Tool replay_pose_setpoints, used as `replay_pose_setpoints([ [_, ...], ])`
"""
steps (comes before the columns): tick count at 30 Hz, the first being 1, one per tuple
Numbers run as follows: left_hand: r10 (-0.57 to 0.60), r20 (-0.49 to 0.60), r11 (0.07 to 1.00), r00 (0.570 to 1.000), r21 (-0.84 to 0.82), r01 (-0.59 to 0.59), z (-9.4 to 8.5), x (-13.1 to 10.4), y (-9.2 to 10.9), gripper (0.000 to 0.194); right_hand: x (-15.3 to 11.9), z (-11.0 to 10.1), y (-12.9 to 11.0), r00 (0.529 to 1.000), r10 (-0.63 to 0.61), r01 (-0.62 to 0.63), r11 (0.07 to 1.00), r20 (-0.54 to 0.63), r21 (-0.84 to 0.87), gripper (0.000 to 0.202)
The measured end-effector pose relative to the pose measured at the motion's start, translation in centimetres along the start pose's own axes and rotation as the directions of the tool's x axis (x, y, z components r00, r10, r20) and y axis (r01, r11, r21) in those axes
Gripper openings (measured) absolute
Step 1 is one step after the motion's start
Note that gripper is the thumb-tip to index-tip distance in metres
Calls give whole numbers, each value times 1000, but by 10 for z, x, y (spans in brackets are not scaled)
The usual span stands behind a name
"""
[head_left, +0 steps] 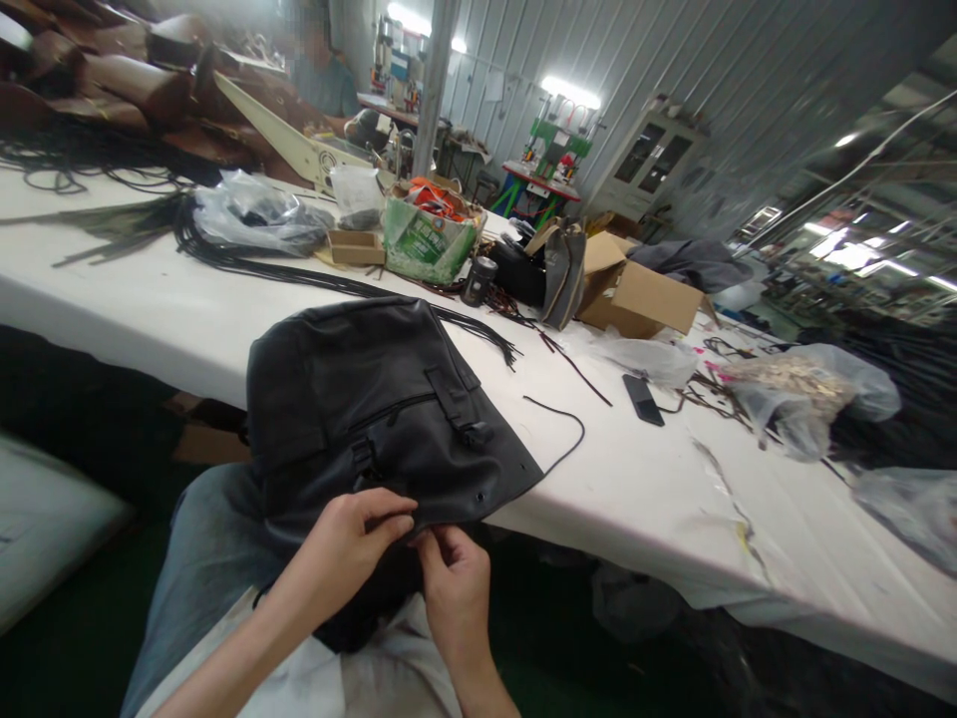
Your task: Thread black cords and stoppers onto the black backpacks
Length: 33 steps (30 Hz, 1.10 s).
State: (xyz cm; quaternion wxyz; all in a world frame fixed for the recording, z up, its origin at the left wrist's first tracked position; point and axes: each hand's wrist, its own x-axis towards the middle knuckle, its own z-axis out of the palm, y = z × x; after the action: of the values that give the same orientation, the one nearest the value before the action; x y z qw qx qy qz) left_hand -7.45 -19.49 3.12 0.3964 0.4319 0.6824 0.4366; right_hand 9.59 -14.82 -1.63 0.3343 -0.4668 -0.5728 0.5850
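A black leather-look backpack (359, 399) lies over the table edge and my lap, its buckled straps and a zip facing up. Small eyelets run along its open rim, and a thin black cord (581, 429) trails from the rim's far corner onto the table. My left hand (359, 534) is closed in a pinch over the near part of the rim; what lies between its fingertips is hidden. Just to the right, my right hand (458, 583) pinches the bag's rim from below, thumb and forefinger together. The two hands' fingertips are close to each other.
Black cords (299, 269) lie bundled behind the bag. Farther back stand a green-and-white bag (430, 244), a dark can (479, 280) and an open cardboard box (643, 294). A phone (643, 399) and plastic bags lie rightward. Another person (336, 80) is in the background.
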Motion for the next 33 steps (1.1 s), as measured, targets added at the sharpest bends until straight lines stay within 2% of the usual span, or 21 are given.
replay_pose_setpoints([
  [5,-85,12,991,996,-99,86,8,12,5,22,0,0,2,1000,12,-13,999,14,45,39],
  [8,-82,7,991,997,-108,82,15,12,0,22,-1,0,3,1000,10,-12,997,17,72,39],
  [12,-74,-154,991,985,-124,55,13,11,8,28,-4,-3,5,999,2,-7,996,53,87,39],
  [14,-34,-247,989,968,-148,-3,2,15,26,34,-5,-6,8,998,-22,18,997,66,71,38],
  [17,41,-342,975,939,-191,-112,-24,28,68,41,-7,-11,14,995,-53,51,998,79,31,36],
  [21,123,-364,944,923,-245,-223,-51,49,126,37,-7,-15,16,993,-46,43,999,109,32,32],
  [24,203,-305,944,930,-191,-269,-55,62,152,35,-6,-15,13,990,-42,35,998,136,53,32],
  [26,254,-169,955,952,-110,-275,-50,70,158,33,-6,-13,13,990,-37,33,999,135,34,34],
  [28,268,6,962,963,-62,-267,-42,78,157,27,-7,-10,15,992,-30,30,1000,120,3,38],
  [30,255,124,967,959,-48,-250,-35,87,152,23,-8,-8,16,994,-26,27,1000,103,-11,42],
  [33,231,151,973,961,-43,-227,-32,103,147,25,-9,-11,16,994,-22,22,1000,103,0,40],
])
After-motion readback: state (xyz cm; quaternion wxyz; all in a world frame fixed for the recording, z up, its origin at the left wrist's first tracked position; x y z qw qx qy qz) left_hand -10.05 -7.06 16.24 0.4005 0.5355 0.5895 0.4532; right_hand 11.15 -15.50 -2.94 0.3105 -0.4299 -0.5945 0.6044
